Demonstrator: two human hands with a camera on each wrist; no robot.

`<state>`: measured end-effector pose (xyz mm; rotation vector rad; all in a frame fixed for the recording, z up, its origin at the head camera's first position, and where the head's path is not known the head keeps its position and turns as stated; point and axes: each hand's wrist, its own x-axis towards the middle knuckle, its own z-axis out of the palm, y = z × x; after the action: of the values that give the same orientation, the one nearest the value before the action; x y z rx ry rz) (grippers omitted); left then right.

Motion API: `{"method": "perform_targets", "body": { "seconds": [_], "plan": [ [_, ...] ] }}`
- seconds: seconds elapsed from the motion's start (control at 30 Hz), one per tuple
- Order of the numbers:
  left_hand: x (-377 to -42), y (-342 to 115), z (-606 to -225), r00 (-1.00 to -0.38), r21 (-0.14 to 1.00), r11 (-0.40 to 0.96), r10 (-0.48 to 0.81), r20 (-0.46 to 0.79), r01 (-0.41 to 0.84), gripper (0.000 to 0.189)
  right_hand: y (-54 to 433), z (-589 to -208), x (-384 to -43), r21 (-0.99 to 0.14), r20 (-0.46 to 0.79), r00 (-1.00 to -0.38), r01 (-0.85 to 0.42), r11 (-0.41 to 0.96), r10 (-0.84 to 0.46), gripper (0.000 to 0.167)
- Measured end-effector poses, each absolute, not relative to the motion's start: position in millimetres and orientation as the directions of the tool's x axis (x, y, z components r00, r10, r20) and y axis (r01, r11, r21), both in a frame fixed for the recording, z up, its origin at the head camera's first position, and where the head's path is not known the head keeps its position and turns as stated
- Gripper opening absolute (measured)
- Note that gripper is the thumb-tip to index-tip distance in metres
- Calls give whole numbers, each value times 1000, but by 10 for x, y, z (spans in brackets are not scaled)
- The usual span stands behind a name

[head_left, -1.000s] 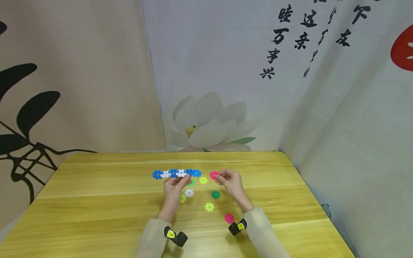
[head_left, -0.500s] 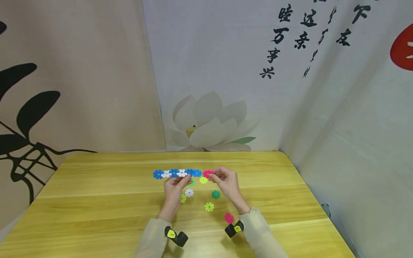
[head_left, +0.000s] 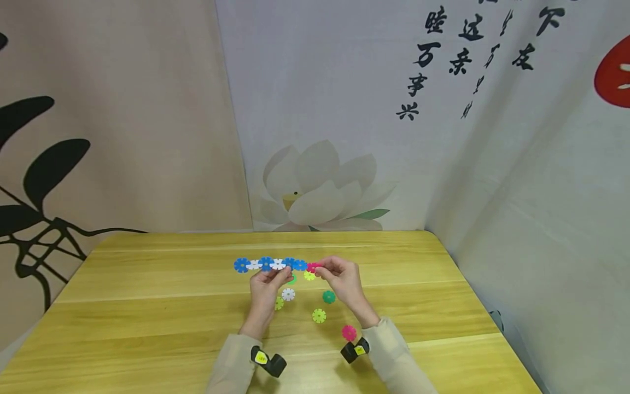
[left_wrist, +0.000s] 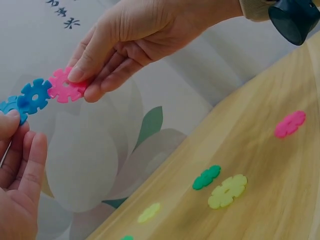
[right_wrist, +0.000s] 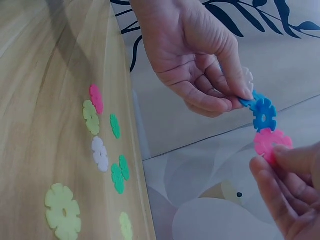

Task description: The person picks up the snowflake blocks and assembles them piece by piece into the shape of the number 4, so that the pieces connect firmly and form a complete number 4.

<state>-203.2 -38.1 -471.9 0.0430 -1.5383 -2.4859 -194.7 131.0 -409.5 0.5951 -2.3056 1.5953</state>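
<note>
My left hand (head_left: 263,298) pinches a row of joined blue and white snowflake discs (head_left: 266,264) above the table, gripping a blue one near the row's right end. Between thumb and fingers, my right hand (head_left: 346,282) holds a pink snowflake disc (head_left: 312,267). In the left wrist view the pink disc (left_wrist: 62,90) meets the edge of the outermost blue disc (left_wrist: 35,96). The right wrist view shows the same contact, with the pink disc (right_wrist: 270,142) below the blue disc (right_wrist: 264,114). Whether their slots interlock I cannot tell.
Loose discs lie on the wooden table (head_left: 147,328) under and between the hands: white (head_left: 288,294), dark green (head_left: 328,297), yellow-green (head_left: 319,316) and pink (head_left: 349,332), among others. A printed cloth backdrop (head_left: 334,109) rises behind the table's far edge.
My right hand has moved left, bringing the pink disc from apart to touching the right end of the row. The left hand has stayed nearly still with the row.
</note>
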Motion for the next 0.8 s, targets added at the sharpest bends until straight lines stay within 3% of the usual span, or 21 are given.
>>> {"method": "perform_targets", "body": {
  "seconds": [0.43, 0.8],
  "plan": [
    [-2024, -384, -4699, -978, 902, -408, -197, 62, 139, 7, 1281, -4060, -1929, -681, 596, -768, -637, 361, -233, 5],
    [-2006, -380, -4712, -980, 922, -361, -184, 74, 137, 18, 1277, -4154, -1943, -723, 596, -775, -631, 280, -209, 4]
  ]
}}
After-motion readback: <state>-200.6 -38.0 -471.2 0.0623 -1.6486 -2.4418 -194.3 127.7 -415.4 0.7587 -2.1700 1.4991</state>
